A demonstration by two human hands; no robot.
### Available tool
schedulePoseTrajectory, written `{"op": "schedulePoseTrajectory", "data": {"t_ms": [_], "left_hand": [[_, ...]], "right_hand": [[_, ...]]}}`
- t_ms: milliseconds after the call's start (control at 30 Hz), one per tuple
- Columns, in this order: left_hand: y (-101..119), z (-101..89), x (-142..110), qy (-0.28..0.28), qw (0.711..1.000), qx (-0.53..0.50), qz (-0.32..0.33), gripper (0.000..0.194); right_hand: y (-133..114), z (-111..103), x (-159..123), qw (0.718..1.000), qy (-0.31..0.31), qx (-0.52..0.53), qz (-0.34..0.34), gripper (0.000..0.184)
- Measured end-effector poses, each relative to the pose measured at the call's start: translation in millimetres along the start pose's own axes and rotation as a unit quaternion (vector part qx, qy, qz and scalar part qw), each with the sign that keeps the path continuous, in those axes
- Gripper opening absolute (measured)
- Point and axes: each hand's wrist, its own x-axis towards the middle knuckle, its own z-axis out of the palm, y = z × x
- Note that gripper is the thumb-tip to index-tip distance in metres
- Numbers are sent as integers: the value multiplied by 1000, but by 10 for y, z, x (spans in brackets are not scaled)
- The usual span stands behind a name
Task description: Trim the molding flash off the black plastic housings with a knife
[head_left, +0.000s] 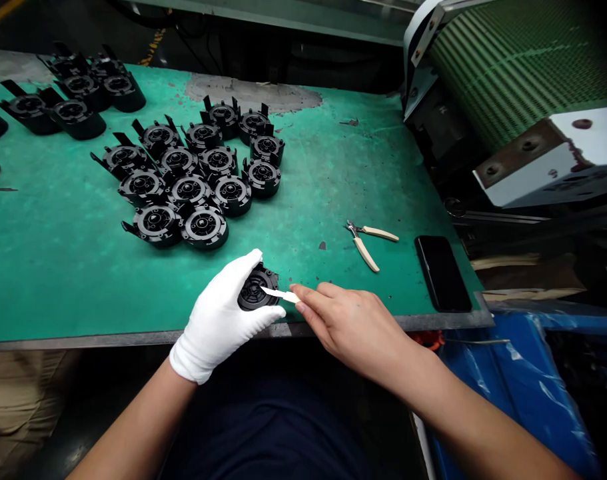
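My left hand (218, 313), in a white glove, is closed around a round black plastic part (253, 291) near the table's front edge. Its thumb and fingers grip the part from both sides, with the ringed face turned up. My bare right hand (343, 320) pinches a small craft knife (283, 295) with a pale handle. The blade points left and lies over the middle of the part's face; whether it touches cannot be made out. To the left and behind, several similar black housings (203, 227) stand grouped on the green table, ringed ends up.
Cutting nippers (366, 243) with cream handles lie spread on the green tabletop (313, 200), right of centre. A black phone (443, 273) rests at the right edge. Further black housings (78, 120) stand at back left. A green conveyor belt (528, 60) and a plastic-wrapped blue bin (528, 380) flank the right side.
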Motion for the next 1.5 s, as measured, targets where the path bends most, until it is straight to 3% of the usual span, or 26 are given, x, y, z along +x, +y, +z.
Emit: {"op": "schedulePoseTrajectory", "data": {"t_ms": [700, 967, 1167, 1300, 1367, 1500], "left_hand": [[-52, 56, -13, 23, 999, 13, 30, 84], [-73, 110, -36, 44, 998, 18, 51, 83], [-122, 97, 26, 34, 998, 6, 57, 89], [-171, -84, 260, -87, 988, -31, 126, 94], [-162, -184, 323, -120, 982, -44, 140, 101], [-41, -189, 183, -61, 995, -78, 33, 112]], "right_hand": [[-221, 9, -60, 997, -24, -9, 78, 40], [-331, 118, -116, 994, -8, 29, 110, 43], [-172, 147, -188, 973, 92, 191, 94, 36], [41, 104, -201, 967, 105, 223, 65, 35], [146, 93, -194, 970, 93, 218, 52, 36], [268, 99, -136, 982, 52, 177, 41, 38]]}}
